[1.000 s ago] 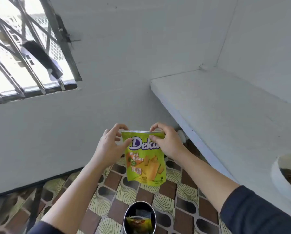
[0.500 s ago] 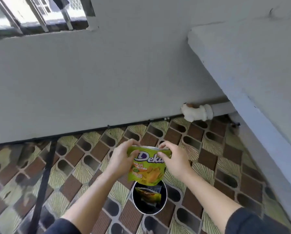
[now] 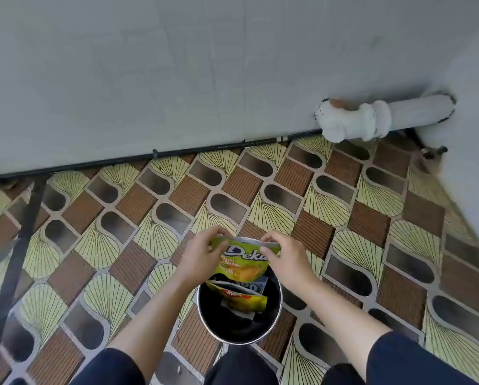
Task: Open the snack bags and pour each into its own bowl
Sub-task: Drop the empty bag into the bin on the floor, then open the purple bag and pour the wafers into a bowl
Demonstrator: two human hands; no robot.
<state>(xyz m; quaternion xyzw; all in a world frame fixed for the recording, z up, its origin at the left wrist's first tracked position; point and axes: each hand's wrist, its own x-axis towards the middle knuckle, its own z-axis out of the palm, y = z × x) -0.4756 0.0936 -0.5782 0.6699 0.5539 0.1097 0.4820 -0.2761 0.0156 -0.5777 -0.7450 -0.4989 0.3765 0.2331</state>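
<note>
I hold a green Deka snack bag point(image 3: 242, 261) upright over a round black bin with a metal rim point(image 3: 277, 315) on the floor. My left hand point(image 3: 200, 257) pinches the bag's top left corner and my right hand point(image 3: 285, 262) pinches its top right corner. The bag's top edge shows a silver inside. Inside the bin lie a yellow-and-red snack wrapper point(image 3: 239, 300) and a dark one point(image 3: 250, 286). The bag's lower edge hangs just above them.
Patterned brown, yellow and grey floor tiles point(image 3: 302, 195) surround the bin. A grey wall point(image 3: 177, 65) rises behind, with a black cable point(image 3: 155, 156) along its base and a white pipe joint point(image 3: 355, 120) at right. My dark-clothed knees point(image 3: 241, 368) sit at the bottom edge.
My head has tilted down from the window and ledge to the floor. Both hands have lowered the green bag until it hangs right over the bin.
</note>
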